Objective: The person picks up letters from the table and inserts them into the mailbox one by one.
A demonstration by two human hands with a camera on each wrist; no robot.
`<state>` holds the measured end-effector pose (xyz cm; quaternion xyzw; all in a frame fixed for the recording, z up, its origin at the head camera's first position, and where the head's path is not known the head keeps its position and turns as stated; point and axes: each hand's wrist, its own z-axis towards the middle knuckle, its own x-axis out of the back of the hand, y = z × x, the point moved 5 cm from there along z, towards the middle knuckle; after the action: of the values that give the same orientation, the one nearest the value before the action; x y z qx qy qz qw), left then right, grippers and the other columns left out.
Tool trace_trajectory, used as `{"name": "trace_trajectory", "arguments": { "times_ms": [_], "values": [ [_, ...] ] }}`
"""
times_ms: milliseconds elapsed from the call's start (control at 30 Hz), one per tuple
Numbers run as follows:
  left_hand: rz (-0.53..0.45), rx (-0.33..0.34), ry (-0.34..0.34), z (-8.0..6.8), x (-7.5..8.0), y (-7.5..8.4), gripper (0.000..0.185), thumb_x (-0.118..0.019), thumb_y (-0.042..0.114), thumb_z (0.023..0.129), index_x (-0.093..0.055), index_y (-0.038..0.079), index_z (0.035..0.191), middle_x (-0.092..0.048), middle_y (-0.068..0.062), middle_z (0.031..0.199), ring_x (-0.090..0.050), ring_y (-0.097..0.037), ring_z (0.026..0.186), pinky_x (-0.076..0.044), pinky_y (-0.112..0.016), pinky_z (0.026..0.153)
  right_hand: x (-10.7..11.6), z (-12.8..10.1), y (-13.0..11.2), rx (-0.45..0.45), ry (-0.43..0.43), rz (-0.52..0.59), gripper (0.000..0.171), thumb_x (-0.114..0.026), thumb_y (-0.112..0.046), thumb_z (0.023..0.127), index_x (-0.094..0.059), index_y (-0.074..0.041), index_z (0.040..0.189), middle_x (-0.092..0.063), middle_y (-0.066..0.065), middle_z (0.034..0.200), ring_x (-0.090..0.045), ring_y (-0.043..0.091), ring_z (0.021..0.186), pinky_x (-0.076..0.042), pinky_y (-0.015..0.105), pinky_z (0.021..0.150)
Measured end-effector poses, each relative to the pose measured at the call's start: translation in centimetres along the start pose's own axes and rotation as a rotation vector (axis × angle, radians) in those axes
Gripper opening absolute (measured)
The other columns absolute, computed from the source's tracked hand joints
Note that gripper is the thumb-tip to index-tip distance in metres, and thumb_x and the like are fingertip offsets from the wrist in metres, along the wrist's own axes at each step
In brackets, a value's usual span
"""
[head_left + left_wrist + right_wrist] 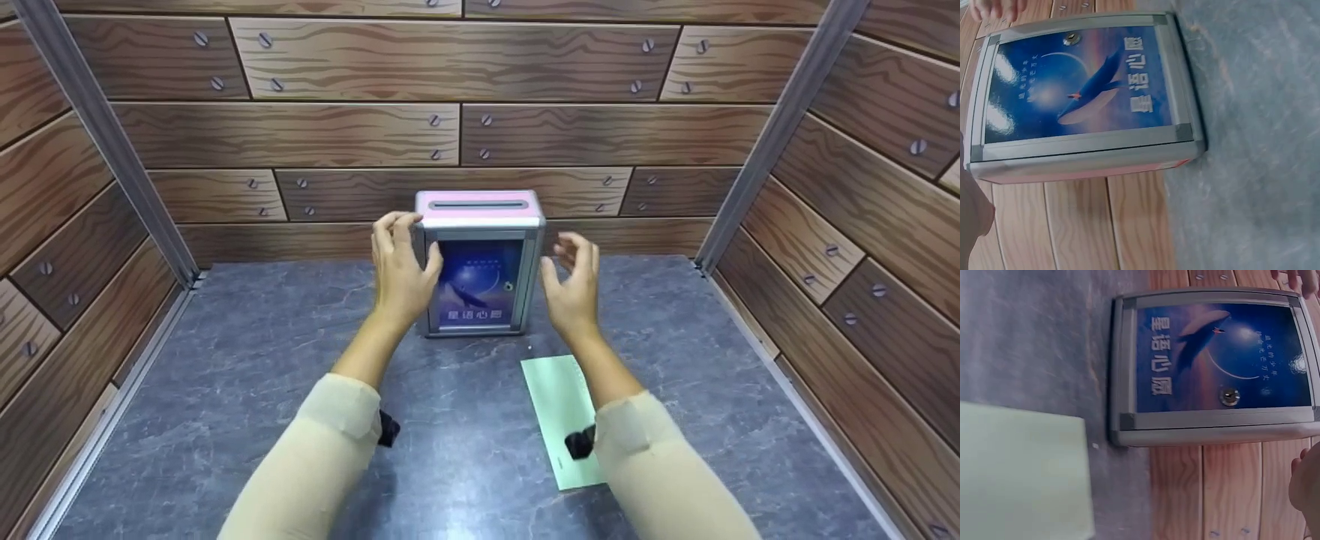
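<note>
A small metal box (480, 262) stands upright at the back of the grey tabletop (262, 375). It has a pink top with a slot (478, 204), a silver frame and a blue whale poster on its door (1078, 84), with a keyhole (1229, 396). My left hand (405, 251) rests against the box's left side, fingers straight up to the top corner and thumb on the front frame. My right hand (571, 270) hovers just right of the box, fingers relaxed, touching nothing. A pale green envelope (562, 409) lies flat under my right forearm, also seen in the right wrist view (1022, 472).
Wood-patterned walls (300, 135) close in the back and both sides, with metal posts (105, 142) at the corners. The box stands close to the back wall. The grey tabletop stretches toward me on both sides of my arms.
</note>
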<state>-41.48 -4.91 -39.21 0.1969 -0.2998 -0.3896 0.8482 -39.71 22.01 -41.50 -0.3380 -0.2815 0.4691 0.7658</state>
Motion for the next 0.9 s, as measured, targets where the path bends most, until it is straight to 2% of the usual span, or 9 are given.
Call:
{"name": "trace_trajectory", "arguments": {
  "times_ms": [133, 267, 400, 500, 567, 633, 700, 900],
  "values": [
    [-0.045, 0.066, 0.008, -1.6, 0.2, -0.5, 0.044, -0.071, 0.012, 0.096, -0.053, 0.007, 0.137, -0.048, -0.019, 0.138, -0.050, -0.038, 0.134, -0.041, -0.052, 0.121, 1.3, -1.9, 1.1, -0.047, 0.014, 0.007, 0.040, -0.065, 0.007, 0.097, -0.055, 0.006, 0.136, -0.053, 0.027, 0.131, -0.059, 0.045, 0.123, -0.053, 0.053, 0.112],
    [-0.143, 0.173, 0.001, -3.5, 0.2, -1.1, 0.042, -0.070, 0.008, 0.096, -0.052, 0.004, 0.134, -0.052, -0.019, 0.130, -0.054, -0.035, 0.122, -0.048, -0.050, 0.111, 3.1, -3.5, 2.4, -0.108, 0.031, 0.030, 0.039, -0.065, 0.008, 0.098, -0.055, 0.006, 0.135, -0.055, 0.024, 0.127, -0.061, 0.033, 0.115, -0.055, 0.036, 0.104],
    [-0.239, 0.275, -0.008, -5.5, -0.1, -1.7, 0.040, -0.070, 0.005, 0.097, -0.051, 0.004, 0.132, -0.056, -0.020, 0.124, -0.058, -0.033, 0.111, -0.053, -0.048, 0.102, 5.0, -5.1, 3.6, -0.195, 0.046, 0.105, 0.040, -0.064, 0.009, 0.099, -0.052, 0.007, 0.138, -0.056, 0.011, 0.123, -0.058, 0.019, 0.110, -0.050, 0.021, 0.097],
    [-0.282, 0.327, -0.029, -6.9, -0.5, -1.9, 0.038, -0.070, 0.004, 0.097, -0.052, 0.004, 0.130, -0.058, -0.020, 0.122, -0.062, -0.033, 0.106, -0.056, -0.046, 0.097, 6.1, -6.3, 4.3, -0.268, 0.016, 0.132, 0.042, -0.064, 0.005, 0.102, -0.049, 0.006, 0.141, -0.054, 0.000, 0.122, -0.056, 0.013, 0.111, -0.049, 0.017, 0.098],
    [-0.311, 0.343, -0.072, -7.7, -1.1, -1.9, 0.035, -0.071, 0.005, 0.096, -0.054, 0.004, 0.126, -0.056, -0.019, 0.123, -0.064, -0.033, 0.104, -0.059, -0.045, 0.094, 7.0, -7.1, 4.8, -0.322, -0.022, 0.125, 0.044, -0.064, 0.002, 0.104, -0.047, 0.004, 0.144, -0.052, -0.002, 0.125, -0.054, 0.010, 0.113, -0.049, 0.016, 0.099],
    [-0.340, 0.345, -0.143, -8.5, -1.9, -1.7, 0.033, -0.073, 0.005, 0.096, -0.056, 0.003, 0.124, -0.056, -0.019, 0.123, -0.066, -0.033, 0.103, -0.062, -0.044, 0.091, 7.8, -8.0, 5.2, -0.373, -0.068, 0.113, 0.047, -0.065, -0.002, 0.106, -0.044, 0.001, 0.147, -0.050, 0.001, 0.130, -0.052, 0.011, 0.117, -0.048, 0.015, 0.101],
    [-0.387, 0.339, -0.255, -9.2, -2.7, -1.5, 0.033, -0.074, 0.006, 0.095, -0.057, 0.002, 0.123, -0.056, -0.019, 0.125, -0.068, -0.034, 0.105, -0.063, -0.043, 0.092, 8.5, -8.8, 5.6, -0.416, -0.112, 0.102, 0.050, -0.065, -0.004, 0.106, -0.042, 0.000, 0.150, -0.049, 0.007, 0.137, -0.051, 0.013, 0.119, -0.049, 0.016, 0.100],
    [-0.514, 0.337, -0.719, -11.4, -5.4, -0.9, 0.044, -0.081, 0.017, 0.098, -0.058, 0.004, 0.133, -0.062, -0.021, 0.136, -0.067, -0.033, 0.119, -0.061, -0.043, 0.103, 10.7, -11.1, 6.3, -0.512, -0.232, 0.081, 0.065, -0.067, -0.007, 0.106, -0.031, -0.004, 0.161, -0.040, 0.017, 0.149, -0.049, 0.020, 0.126, -0.053, 0.017, 0.097]
  ]
}}
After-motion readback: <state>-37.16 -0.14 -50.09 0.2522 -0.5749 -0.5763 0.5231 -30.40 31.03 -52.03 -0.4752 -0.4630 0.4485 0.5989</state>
